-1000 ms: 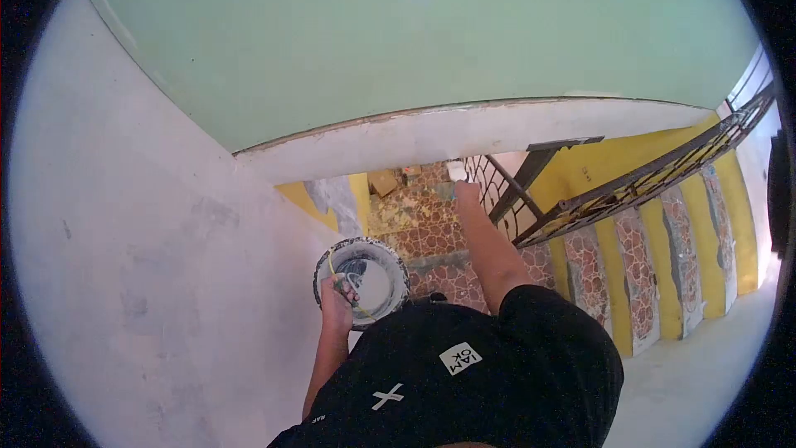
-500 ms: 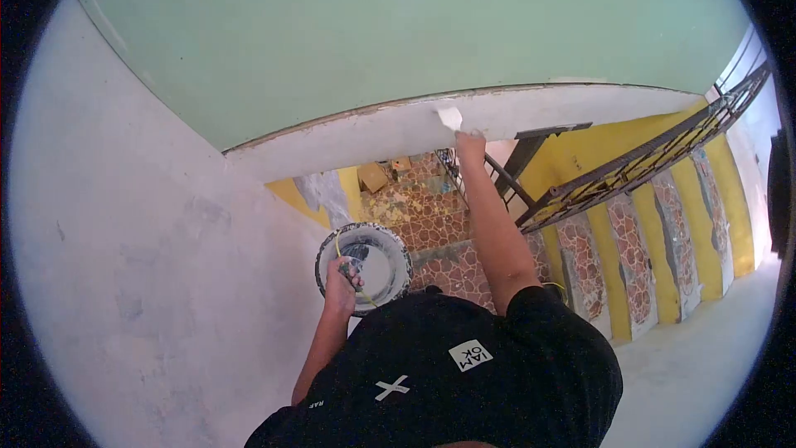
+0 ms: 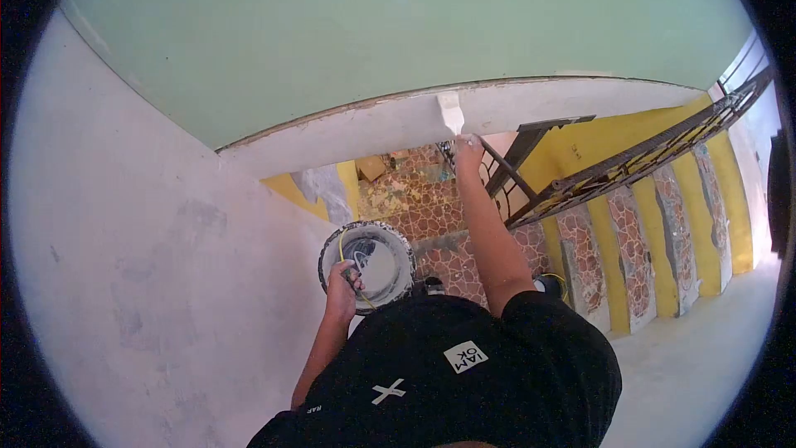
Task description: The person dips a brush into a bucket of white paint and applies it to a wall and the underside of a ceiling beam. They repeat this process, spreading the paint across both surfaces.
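Note:
My right hand (image 3: 469,148) is closed round the handle of a paintbrush (image 3: 450,112) whose head is coated white. The bristles lie against the white band (image 3: 373,129) below the green wall panel (image 3: 398,25). At my lower left, my left hand (image 3: 344,280) grips the handle of a paint bucket (image 3: 408,261), with a thin yellow strand running past the fingers. White paint (image 3: 380,270) shows inside the bucket, and its rim is splattered dark and white. The fingers partly hide the handle.
A dark metal railing (image 3: 613,162) slants along the stairs (image 3: 634,257) at the right, with yellow risers and stone-patterned treads. A pale wall (image 3: 166,265) rises on the left. Below lie a patterned floor (image 3: 427,207) and a cardboard box (image 3: 371,168).
The brush has turned more upright and its bristles have moved slightly up on the white band. My left hand and the bucket have hardly shifted; the view has moved a little.

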`<action>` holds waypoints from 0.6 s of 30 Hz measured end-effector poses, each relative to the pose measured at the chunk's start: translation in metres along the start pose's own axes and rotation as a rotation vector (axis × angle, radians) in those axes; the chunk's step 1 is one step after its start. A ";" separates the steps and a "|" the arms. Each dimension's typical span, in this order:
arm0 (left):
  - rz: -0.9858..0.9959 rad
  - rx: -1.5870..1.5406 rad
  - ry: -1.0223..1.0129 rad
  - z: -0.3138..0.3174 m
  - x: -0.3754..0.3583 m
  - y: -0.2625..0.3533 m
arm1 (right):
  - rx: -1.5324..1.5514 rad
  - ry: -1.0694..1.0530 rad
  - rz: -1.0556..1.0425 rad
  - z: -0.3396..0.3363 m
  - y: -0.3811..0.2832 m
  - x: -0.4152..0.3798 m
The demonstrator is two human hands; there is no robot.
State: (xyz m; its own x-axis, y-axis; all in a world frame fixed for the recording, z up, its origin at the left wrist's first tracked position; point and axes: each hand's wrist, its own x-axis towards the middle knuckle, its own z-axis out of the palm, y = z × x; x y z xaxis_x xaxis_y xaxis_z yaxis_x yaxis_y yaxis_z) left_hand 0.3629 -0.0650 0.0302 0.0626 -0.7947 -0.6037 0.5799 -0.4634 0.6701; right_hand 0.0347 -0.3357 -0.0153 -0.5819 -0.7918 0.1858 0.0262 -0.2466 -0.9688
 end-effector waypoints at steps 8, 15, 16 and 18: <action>0.022 -0.026 0.101 0.008 -0.003 -0.005 | -0.520 -0.008 0.216 -0.019 0.048 -0.006; 0.015 -0.028 0.104 0.009 0.002 -0.010 | -1.001 -0.303 0.088 -0.038 0.167 0.002; 0.019 -0.020 0.089 0.009 0.002 -0.010 | -1.004 -0.305 0.097 -0.037 0.171 -0.001; 0.019 -0.017 0.088 0.009 0.006 -0.012 | -0.911 -0.026 0.521 -0.027 0.157 -0.005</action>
State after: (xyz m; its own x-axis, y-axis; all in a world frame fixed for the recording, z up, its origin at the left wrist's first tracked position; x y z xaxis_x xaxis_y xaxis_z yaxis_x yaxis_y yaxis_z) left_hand 0.3491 -0.0675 0.0219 0.1443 -0.7654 -0.6272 0.5918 -0.4412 0.6746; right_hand 0.0198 -0.3560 -0.1729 -0.6565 -0.6934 -0.2969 -0.3596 0.6337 -0.6849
